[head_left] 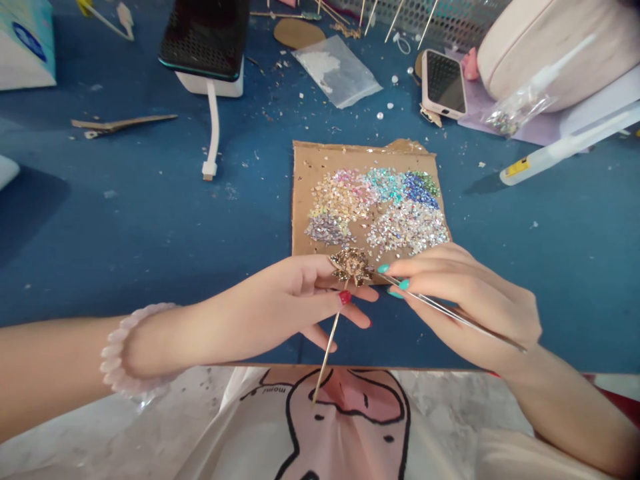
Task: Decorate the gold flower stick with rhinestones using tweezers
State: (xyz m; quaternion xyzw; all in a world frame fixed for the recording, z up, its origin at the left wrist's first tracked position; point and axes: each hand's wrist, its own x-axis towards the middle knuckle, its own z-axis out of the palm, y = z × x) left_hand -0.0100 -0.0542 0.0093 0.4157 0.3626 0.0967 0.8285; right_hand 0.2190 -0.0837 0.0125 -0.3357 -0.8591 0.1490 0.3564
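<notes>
My left hand [300, 293] pinches a hairpin [327, 353] with a long thin metal stem, its thumb and fingers closed just below the ornament. The ornament is a gold-brown flower [353, 267] facing up. In my right hand [465, 300] is a pair of slim metal tweezers [450, 312], held like a pen, with the tips right beside the flower's right edge. Whether the tips grip anything is too small to tell. Behind both hands lies a cardboard sheet [301, 160] bearing small piles of glittering chips [410, 223] in silver, yellow, pink, turquoise, blue, green and grey.
On the blue table stand a dark phone on a white stand [205, 40] with a short cable [213, 127], a metal hair clip [125, 123], a plastic bag [337, 70] and a pink-cased phone [444, 83]. A white pen-like tube [565, 147] and a rounded pale case [555, 53] are at right.
</notes>
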